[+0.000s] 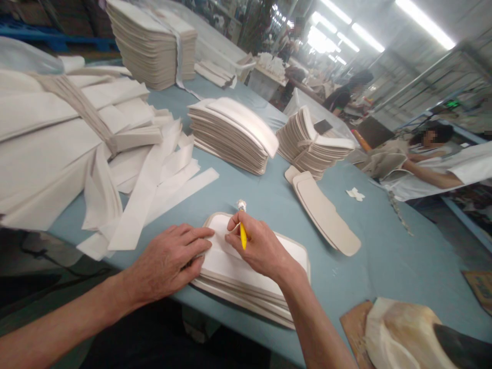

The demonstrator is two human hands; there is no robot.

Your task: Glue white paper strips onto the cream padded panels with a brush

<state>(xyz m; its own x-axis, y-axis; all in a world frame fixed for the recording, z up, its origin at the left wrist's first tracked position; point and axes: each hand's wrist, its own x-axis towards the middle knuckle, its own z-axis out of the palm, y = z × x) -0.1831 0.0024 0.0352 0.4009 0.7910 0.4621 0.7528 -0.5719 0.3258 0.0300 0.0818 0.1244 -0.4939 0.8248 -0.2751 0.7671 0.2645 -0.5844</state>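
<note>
In front of me a low stack of cream padded panels (253,259) with rounded corners lies at the table's near edge, a white face on top. My left hand (172,259) lies on the left end of the stack, fingers stretched out and holding nothing. Over the top panel, my right hand (259,246) is closed in a pinch round a slim yellow-handled tool (243,237). Its far end is whitish and lumpy; I cannot tell exactly what it is. The fingertips of both hands are close together, with a small gap between them.
Cut white strips (134,197) and a tied bundle (38,123) cover the left. Behind are a tall stack (154,48), a curved panel stack (230,136) and a tied stack (311,146). Loose panels (326,212) lie right; a cream, dark-ended object (403,333) stands lower right. Co-workers sit beyond.
</note>
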